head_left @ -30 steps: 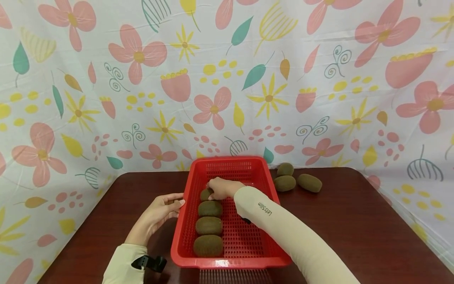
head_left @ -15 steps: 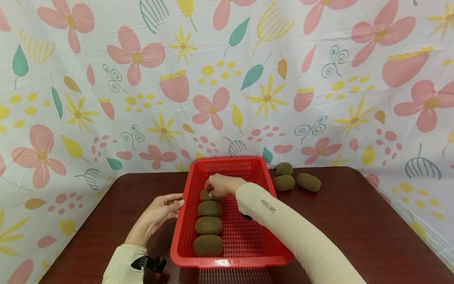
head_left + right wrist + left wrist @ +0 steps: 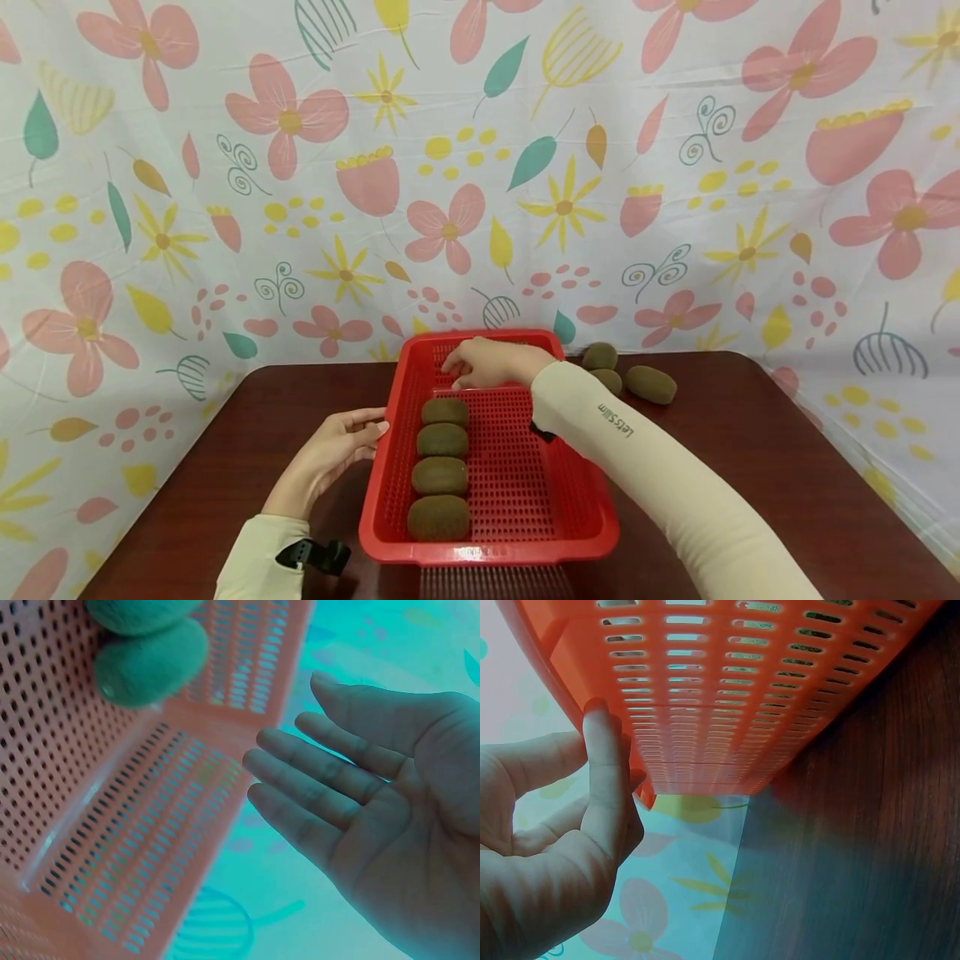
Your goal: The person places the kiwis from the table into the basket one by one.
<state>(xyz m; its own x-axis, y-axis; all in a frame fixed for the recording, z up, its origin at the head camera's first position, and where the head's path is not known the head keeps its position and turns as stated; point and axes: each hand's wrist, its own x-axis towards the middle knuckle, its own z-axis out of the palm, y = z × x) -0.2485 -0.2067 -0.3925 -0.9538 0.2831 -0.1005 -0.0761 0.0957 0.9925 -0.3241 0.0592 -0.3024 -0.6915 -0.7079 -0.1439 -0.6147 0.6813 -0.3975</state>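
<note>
A red plastic basket [image 3: 517,552] stands on the table with several brown kiwifruit [image 3: 442,440] lined up along its left side. My left hand [image 3: 333,454] is at the basket's left side; in the left wrist view its fingertips touch the outside just under the rim, fingers fairly straight. My right hand [image 3: 495,364] is over the far end of the basket, past the farthest kiwifruit in the row. Seen in the right wrist view, that hand [image 3: 375,787] has its fingers extended and holds nothing, apart from the kiwifruit [image 3: 154,664].
Outside the basket, at its back right, lie a kiwifruit [image 3: 651,385] and two others [image 3: 600,357], one partly hidden by my right sleeve. The dark wooden table [image 3: 720,450] meets a flower-printed cloth [image 3: 480,167] behind.
My right hand has let go of the farthest kiwifruit in the row and moved up and away toward the basket's far end. My left hand has stayed at the rim.
</note>
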